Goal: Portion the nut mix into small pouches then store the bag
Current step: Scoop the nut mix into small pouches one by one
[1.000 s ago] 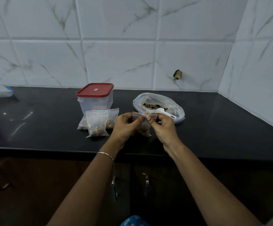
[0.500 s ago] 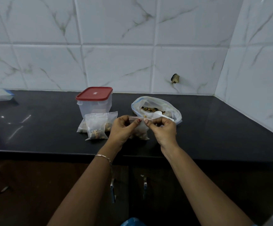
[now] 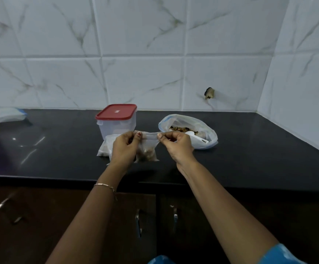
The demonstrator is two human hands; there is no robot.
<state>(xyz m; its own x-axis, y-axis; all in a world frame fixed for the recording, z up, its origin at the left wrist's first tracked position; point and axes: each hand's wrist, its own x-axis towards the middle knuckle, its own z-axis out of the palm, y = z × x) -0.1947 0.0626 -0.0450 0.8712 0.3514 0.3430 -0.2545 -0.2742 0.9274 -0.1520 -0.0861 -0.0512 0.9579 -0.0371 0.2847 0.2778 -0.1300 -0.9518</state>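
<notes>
A small clear pouch [image 3: 148, 149] with nuts at its bottom hangs upright between my hands above the black counter [image 3: 250, 149]. My left hand [image 3: 125, 147] pinches the pouch's top strip at its left end. My right hand [image 3: 177, 145] pinches the same strip at its right end. The big open nut mix bag [image 3: 206, 134] lies to the right behind my right hand, with a white spoon [image 3: 193, 134] resting in it. Filled pouches [image 3: 104, 147] lie behind my left hand, partly hidden by it.
A clear box with a red lid [image 3: 116, 119] stands behind the pouches. A flat plastic bag [image 3: 4, 115] lies at the far left of the counter. Tiled walls close the back and right sides. Dark cabinet doors with metal handles [image 3: 138, 221] sit under the counter edge.
My hands have drawn apart along the pouch's top strip, the left one sliding left and the right one right. The pouch now hangs stretched between them.
</notes>
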